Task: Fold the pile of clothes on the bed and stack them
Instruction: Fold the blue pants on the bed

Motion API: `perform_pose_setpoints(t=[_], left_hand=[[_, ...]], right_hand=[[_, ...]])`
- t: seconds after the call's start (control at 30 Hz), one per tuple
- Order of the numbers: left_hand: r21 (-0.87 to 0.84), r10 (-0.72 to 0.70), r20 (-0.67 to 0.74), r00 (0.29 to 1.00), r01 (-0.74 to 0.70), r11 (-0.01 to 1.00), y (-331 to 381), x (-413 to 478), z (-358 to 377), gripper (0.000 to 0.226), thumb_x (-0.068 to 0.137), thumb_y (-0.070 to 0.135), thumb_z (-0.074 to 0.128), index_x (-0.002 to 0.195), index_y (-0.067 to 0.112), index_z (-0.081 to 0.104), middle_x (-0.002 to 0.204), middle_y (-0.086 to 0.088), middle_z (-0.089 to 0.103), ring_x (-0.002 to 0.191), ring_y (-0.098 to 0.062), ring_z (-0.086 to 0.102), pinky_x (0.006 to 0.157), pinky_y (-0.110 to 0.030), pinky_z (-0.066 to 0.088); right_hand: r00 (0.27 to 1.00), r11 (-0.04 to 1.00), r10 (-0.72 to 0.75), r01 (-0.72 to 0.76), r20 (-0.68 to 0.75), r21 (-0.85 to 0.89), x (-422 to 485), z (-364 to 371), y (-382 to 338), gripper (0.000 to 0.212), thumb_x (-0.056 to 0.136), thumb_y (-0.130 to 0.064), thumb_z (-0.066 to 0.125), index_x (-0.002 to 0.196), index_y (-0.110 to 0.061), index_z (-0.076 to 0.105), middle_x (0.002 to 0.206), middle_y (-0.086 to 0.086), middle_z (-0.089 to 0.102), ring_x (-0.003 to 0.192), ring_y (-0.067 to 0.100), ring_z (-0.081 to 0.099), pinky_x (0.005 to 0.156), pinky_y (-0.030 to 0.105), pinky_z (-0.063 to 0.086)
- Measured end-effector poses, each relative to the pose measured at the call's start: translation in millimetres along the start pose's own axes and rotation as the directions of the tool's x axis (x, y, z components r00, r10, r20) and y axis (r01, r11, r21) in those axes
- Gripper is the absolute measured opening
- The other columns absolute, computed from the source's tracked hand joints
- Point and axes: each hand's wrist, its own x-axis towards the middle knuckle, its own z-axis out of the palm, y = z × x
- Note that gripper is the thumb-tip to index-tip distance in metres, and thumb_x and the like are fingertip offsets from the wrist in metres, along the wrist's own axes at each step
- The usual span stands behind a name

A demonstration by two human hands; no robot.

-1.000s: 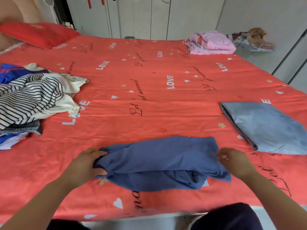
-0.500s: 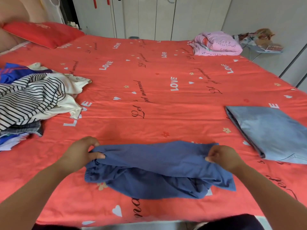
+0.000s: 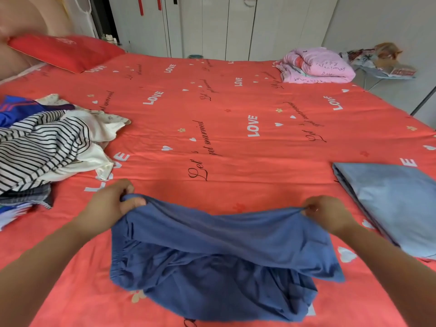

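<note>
Dark blue garment (image 3: pixel 212 256) lies near-centre on the bed (image 3: pixel 236 149), far edge lifted, the rest rumpled on the sheet. Left hand (image 3: pixel 111 204) is curled tight on the left end of that edge and right hand (image 3: pixel 328 214) pinches the right end. Likely reason: gripping the two ends pulls the edge straight so the cloth can be laid over into a fold.

Folded light-blue piece (image 3: pixel 396 204) sits flat at the right, well apart from the garment; probably the start of the stack. Unfolded pile (image 3: pixel 47 147) is at the left, apart from it, so done and undone pieces don't mix.

Counts:
- 1 garment in hand
- 1 folded piece
- 1 pile, with at least 4 pieces showing (striped, cream, bright blue, grey)
- 1 red pillow (image 3: pixel 66 51), far left
- 1 pink bundle (image 3: pixel 316 64), far right
</note>
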Motion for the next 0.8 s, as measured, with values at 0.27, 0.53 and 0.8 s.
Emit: perform_pose_setpoints(t=[0.27, 0.53, 0.8], left_hand=[[-0.190, -0.236, -0.414, 0.879, 0.170, 0.967, 33, 110, -12, 0.028, 0.084, 0.032, 0.067, 0.084, 0.005, 0.059, 0.079, -0.014, 0.058, 0.081, -0.031, 0.056, 0.068, -0.028, 0.032], [-0.409, -0.446, -0.028, 0.895, 0.397, 0.822, -1, 80, 59, 0.064, 0.085, 0.031, 0.065, 0.138, 0.006, 0.038, 0.136, -0.018, 0.047, 0.121, -0.029, 0.048, 0.098, -0.039, 0.038], [-0.125, -0.347, 0.090, 0.933, 0.357, 0.926, -34, -15, 88, 0.052, 0.075, 0.012, 0.076, 0.120, -0.002, 0.052, 0.100, -0.018, 0.063, 0.094, -0.034, 0.061, 0.078, -0.037, 0.042]], right_hand=[[0.921, 0.789, 0.284, -0.066, -0.268, 0.611, 79, -80, -10, 0.009, 0.084, -0.011, 0.060, 0.079, -0.012, 0.068, 0.071, 0.009, 0.064, 0.046, -0.001, 0.057, 0.051, 0.017, 0.046], [0.990, 0.793, 0.111, -0.037, -0.085, 0.608, 50, -5, -39, 0.028, 0.086, -0.006, 0.059, 0.111, -0.017, 0.061, 0.108, 0.007, 0.064, 0.092, 0.018, 0.057, 0.083, 0.032, 0.046], [0.997, 0.933, 0.027, -0.051, 0.072, 0.356, -61, 65, -21, 0.033, 0.083, -0.018, 0.067, 0.115, -0.013, 0.060, 0.097, 0.002, 0.063, 0.082, 0.015, 0.056, 0.065, 0.008, 0.036]])
